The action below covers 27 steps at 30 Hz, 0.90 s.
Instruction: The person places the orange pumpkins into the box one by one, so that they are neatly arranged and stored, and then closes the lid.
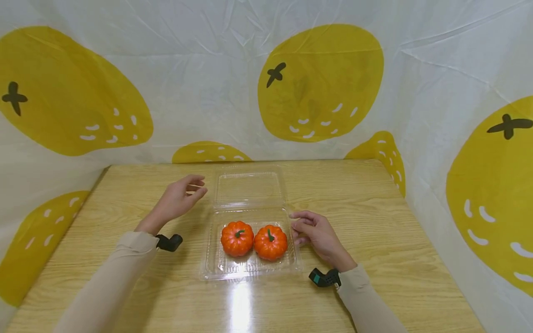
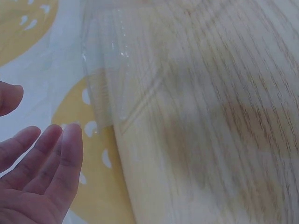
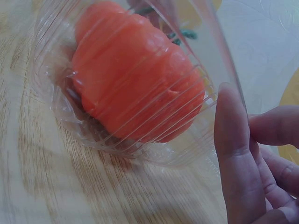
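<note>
A clear plastic clamshell container lies on the table with its lid folded back, away from me. Two small orange pumpkins with green stems sit side by side in its base. At the base's right side, my right hand pinches the rim between thumb and fingers. In the right wrist view, an orange pumpkin shows through the ribbed clear wall, close to the fingers. My left hand hovers left of the lid, fingers relaxed and apart from it, holding nothing.
The wooden table extends on both sides of the container. A white cloth printed with large yellow fruits hangs behind the table and along its sides. Each wrist carries a small black device.
</note>
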Each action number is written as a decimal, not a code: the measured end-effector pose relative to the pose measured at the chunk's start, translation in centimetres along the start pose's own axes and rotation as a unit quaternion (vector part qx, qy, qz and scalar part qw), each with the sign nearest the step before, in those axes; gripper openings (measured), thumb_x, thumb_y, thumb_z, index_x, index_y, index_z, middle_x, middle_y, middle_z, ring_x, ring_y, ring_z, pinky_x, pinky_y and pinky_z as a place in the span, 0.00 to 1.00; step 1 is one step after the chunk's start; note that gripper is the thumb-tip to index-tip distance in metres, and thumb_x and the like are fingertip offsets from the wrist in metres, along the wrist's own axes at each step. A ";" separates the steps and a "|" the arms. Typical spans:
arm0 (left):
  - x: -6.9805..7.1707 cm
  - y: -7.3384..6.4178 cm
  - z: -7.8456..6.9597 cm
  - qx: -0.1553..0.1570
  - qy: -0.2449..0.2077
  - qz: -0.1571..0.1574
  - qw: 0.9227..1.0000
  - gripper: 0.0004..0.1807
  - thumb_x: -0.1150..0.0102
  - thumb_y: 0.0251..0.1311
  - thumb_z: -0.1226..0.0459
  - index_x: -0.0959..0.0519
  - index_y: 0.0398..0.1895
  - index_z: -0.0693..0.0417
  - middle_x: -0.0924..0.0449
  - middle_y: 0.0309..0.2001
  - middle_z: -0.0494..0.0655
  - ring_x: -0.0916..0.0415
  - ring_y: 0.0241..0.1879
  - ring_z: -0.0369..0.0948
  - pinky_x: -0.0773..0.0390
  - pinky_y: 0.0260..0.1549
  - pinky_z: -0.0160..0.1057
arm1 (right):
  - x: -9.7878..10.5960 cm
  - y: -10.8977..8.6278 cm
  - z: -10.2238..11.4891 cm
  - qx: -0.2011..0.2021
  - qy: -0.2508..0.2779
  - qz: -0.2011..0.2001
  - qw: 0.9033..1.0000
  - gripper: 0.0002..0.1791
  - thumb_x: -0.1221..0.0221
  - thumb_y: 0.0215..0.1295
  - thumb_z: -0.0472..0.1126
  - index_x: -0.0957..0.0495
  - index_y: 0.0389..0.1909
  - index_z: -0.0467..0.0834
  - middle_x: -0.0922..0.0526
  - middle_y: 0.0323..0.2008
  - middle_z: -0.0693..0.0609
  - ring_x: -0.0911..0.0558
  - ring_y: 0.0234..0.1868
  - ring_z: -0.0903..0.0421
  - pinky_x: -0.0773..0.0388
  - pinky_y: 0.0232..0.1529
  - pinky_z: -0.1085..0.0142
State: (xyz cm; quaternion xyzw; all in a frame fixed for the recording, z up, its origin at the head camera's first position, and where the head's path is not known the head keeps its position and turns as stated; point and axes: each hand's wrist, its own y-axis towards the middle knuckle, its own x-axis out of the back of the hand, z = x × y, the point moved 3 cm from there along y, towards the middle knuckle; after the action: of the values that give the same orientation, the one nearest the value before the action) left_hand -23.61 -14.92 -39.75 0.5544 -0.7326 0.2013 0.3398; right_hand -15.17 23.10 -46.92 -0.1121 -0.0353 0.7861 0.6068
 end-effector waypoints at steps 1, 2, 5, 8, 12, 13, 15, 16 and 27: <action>-0.1 0.2 0.1 0.004 -0.001 0.002 1.000 0.27 0.44 0.76 0.57 0.30 0.71 0.62 0.20 0.61 0.65 0.18 0.60 0.61 0.15 0.57 0.58 | 0.0 0.0 0.0 0.000 -0.002 -0.001 1.000 0.22 0.43 0.75 0.34 0.31 0.64 0.27 0.15 0.30 0.55 0.17 0.29 0.60 0.12 0.31 0.68; -0.2 0.3 0.3 0.007 -0.001 0.003 1.000 0.27 0.44 0.76 0.57 0.30 0.71 0.62 0.20 0.61 0.65 0.18 0.61 0.61 0.16 0.58 0.59 | 0.0 0.1 0.1 0.000 -0.003 -0.002 1.000 0.22 0.43 0.75 0.34 0.31 0.64 0.28 0.15 0.31 0.55 0.17 0.29 0.60 0.12 0.31 0.68; -0.3 0.9 0.7 0.015 -0.005 0.004 1.000 0.27 0.45 0.77 0.57 0.30 0.71 0.62 0.19 0.61 0.65 0.19 0.61 0.61 0.17 0.59 0.60 | 0.1 0.2 0.1 -0.001 -0.003 -0.008 1.000 0.20 0.42 0.75 0.34 0.29 0.63 0.29 0.15 0.30 0.54 0.17 0.28 0.60 0.12 0.31 0.68; -0.5 1.3 1.1 0.022 -0.008 0.004 1.000 0.27 0.47 0.77 0.56 0.30 0.72 0.62 0.19 0.61 0.65 0.19 0.62 0.62 0.18 0.60 0.61 | 0.1 0.3 0.1 -0.001 0.000 -0.011 1.000 0.20 0.42 0.74 0.33 0.29 0.62 0.28 0.14 0.31 0.54 0.17 0.28 0.60 0.12 0.31 0.68; -1.0 1.6 1.5 0.036 -0.010 0.012 0.999 0.28 0.49 0.78 0.55 0.31 0.73 0.63 0.20 0.63 0.66 0.20 0.62 0.63 0.19 0.61 0.61 | 0.1 0.2 -0.1 -0.004 0.005 -0.009 1.000 0.20 0.41 0.74 0.33 0.29 0.61 0.28 0.14 0.31 0.53 0.17 0.28 0.61 0.12 0.31 0.68; -1.1 1.7 1.6 0.039 -0.013 0.014 0.999 0.28 0.49 0.78 0.55 0.32 0.73 0.63 0.21 0.63 0.66 0.20 0.62 0.63 0.19 0.61 0.61 | 0.1 0.2 -0.1 -0.004 0.005 -0.009 1.000 0.20 0.41 0.74 0.34 0.29 0.62 0.28 0.14 0.31 0.53 0.17 0.28 0.61 0.12 0.31 0.69; -1.3 1.9 1.9 0.044 -0.015 0.018 0.999 0.29 0.50 0.79 0.54 0.32 0.74 0.63 0.21 0.64 0.66 0.20 0.62 0.63 0.18 0.60 0.60 | 0.1 0.2 -0.1 -0.003 0.005 -0.009 1.000 0.20 0.41 0.74 0.34 0.29 0.62 0.29 0.14 0.31 0.53 0.17 0.28 0.61 0.13 0.30 0.69; -1.4 2.0 1.9 0.046 -0.018 0.018 0.999 0.29 0.50 0.79 0.55 0.32 0.74 0.63 0.21 0.64 0.67 0.20 0.62 0.63 0.18 0.59 0.60 | 0.1 0.2 -0.1 -0.002 0.003 -0.007 1.000 0.21 0.41 0.74 0.34 0.29 0.62 0.28 0.14 0.31 0.53 0.17 0.29 0.61 0.13 0.31 0.69; -2.5 2.8 2.6 0.074 -0.090 0.023 0.993 0.30 0.50 0.79 0.57 0.36 0.76 0.66 0.23 0.65 0.68 0.19 0.60 0.61 0.15 0.59 0.53 | 0.1 0.1 -0.4 -0.002 0.000 -0.009 1.000 0.23 0.42 0.75 0.34 0.31 0.65 0.27 0.15 0.32 0.52 0.17 0.29 0.61 0.12 0.32 0.68</action>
State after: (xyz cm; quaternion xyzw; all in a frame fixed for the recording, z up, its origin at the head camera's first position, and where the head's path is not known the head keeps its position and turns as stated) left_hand -26.63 -14.08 -43.14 0.5764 -0.7561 0.2122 0.2260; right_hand -15.19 23.12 -47.35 -0.1132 -0.0379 0.7807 0.6134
